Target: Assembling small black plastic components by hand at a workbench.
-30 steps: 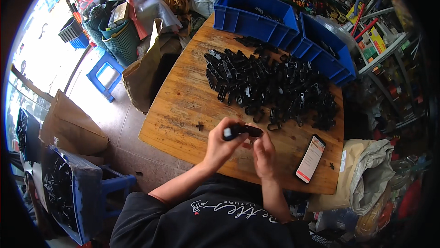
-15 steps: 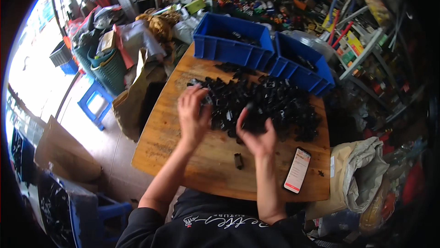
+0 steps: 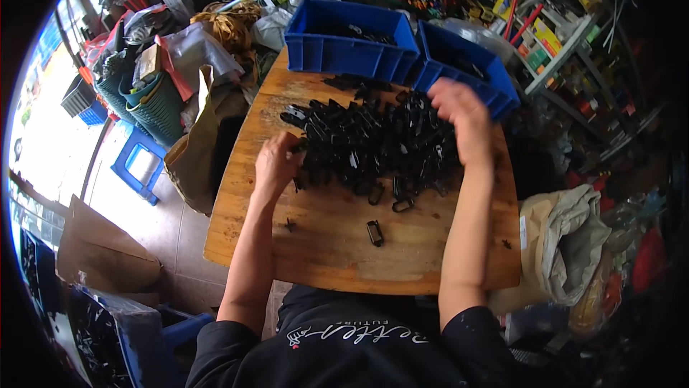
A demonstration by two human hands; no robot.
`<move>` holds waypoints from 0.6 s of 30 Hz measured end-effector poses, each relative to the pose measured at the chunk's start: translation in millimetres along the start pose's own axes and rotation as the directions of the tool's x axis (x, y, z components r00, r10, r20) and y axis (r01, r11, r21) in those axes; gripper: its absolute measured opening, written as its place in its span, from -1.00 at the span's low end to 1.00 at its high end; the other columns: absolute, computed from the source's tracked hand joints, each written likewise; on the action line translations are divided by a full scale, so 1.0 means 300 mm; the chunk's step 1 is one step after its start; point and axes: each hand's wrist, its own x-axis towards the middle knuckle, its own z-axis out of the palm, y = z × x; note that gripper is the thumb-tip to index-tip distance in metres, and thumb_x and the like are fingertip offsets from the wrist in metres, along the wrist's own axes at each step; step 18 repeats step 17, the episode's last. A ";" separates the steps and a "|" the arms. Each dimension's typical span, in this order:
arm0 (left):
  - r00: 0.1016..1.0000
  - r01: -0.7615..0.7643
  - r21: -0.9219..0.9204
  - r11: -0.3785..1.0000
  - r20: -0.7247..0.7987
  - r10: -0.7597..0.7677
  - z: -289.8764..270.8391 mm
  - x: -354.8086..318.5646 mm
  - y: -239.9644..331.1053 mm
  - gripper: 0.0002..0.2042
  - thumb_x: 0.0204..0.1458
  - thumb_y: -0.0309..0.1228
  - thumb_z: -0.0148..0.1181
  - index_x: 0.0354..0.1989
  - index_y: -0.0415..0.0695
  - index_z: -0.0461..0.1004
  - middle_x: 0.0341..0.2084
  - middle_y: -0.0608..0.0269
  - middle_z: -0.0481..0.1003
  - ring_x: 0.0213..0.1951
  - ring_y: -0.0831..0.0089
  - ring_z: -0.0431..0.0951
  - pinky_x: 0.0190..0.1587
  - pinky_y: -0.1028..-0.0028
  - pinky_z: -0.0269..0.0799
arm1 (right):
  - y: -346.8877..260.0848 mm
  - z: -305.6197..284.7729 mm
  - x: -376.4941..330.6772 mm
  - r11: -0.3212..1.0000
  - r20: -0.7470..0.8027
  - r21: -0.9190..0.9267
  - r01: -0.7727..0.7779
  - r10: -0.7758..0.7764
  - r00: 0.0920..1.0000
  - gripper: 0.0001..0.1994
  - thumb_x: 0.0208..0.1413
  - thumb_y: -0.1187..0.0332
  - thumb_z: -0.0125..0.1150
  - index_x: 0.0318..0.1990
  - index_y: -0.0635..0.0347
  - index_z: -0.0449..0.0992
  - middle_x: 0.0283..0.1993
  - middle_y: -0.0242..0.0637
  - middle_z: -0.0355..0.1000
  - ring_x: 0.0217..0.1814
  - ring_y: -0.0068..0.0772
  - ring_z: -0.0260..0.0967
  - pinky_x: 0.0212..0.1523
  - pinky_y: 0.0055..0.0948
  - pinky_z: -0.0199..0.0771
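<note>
Overhead view of a wooden table [image 3: 323, 259] on which a large heap of black plastic parts [image 3: 373, 144] is spread across the far half. The left hand [image 3: 276, 165] is laid at the left edge of the heap, fingers curled down among the parts; whether anything is gripped there cannot be told. The right hand [image 3: 463, 119] is held at the right side of the heap, fingers bent downward and loosely spread over the pieces, and no held part can be made out under it. Both forearms are seen entering from the lower edge, above a black shirt.

A single black clip [image 3: 375, 233] is seen lying alone on the bare wood near the middle of the table, apart from the heap and between the two forearms. A smaller black piece [image 3: 289, 226] is seen to its left, just beside the left forearm.

Two blue bins [image 3: 344, 54] are set side by side at the far edge of the table, touching the heap's far side. A tan sack [image 3: 567, 244] is seen at the right of the table, a blue stool [image 3: 140, 165] on the floor at the left, and cluttered shelves behind
</note>
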 end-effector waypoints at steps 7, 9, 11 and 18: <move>0.982 0.183 -0.604 0.776 0.146 -0.117 -0.073 -0.021 0.099 -0.78 0.00 -0.46 0.12 -0.20 -0.30 0.41 -0.43 0.29 0.48 -0.37 0.54 0.48 -0.25 0.52 0.36 | 0.241 0.135 -0.518 0.676 0.201 -0.735 0.060 0.132 0.971 -0.64 -0.09 0.43 0.21 -0.06 0.19 0.43 0.04 -0.11 0.29 0.08 -0.02 0.20 0.02 -0.27 0.29; 0.941 0.338 -0.769 0.543 0.285 -0.182 -0.098 -0.085 0.177 -0.75 0.05 -0.34 0.07 -0.18 -0.24 0.42 -0.50 0.27 0.49 -0.39 0.54 0.47 -0.29 0.54 0.32 | 0.219 0.120 -0.569 0.833 0.277 -0.547 0.084 0.086 0.957 -0.66 -0.05 0.47 0.18 -0.05 0.20 0.43 0.02 -0.10 0.31 0.05 -0.09 0.27 0.02 -0.31 0.33; 0.916 0.396 -0.798 0.454 0.380 -0.132 -0.096 -0.152 0.180 -0.72 0.10 -0.31 0.02 -0.14 -0.27 0.40 -0.47 0.24 0.49 -0.38 0.51 0.48 -0.22 0.52 0.36 | 0.193 0.079 -0.556 0.844 0.161 -0.533 0.055 0.038 0.986 -0.71 -0.03 0.48 0.15 -0.09 0.23 0.44 -0.02 -0.10 0.34 0.01 -0.14 0.31 -0.01 -0.35 0.35; 0.748 0.664 -0.743 -0.082 0.662 0.053 -0.038 -0.291 0.238 -0.76 0.12 -0.40 0.00 -0.09 -0.25 0.36 -0.28 0.12 0.47 -0.27 0.31 0.55 -0.25 0.42 0.49 | 0.284 -0.086 -0.425 0.484 -0.133 -0.852 -0.198 0.164 0.977 -0.71 -0.01 0.44 0.13 -0.08 0.22 0.41 0.05 -0.11 0.25 0.06 -0.08 0.20 0.13 -0.25 0.14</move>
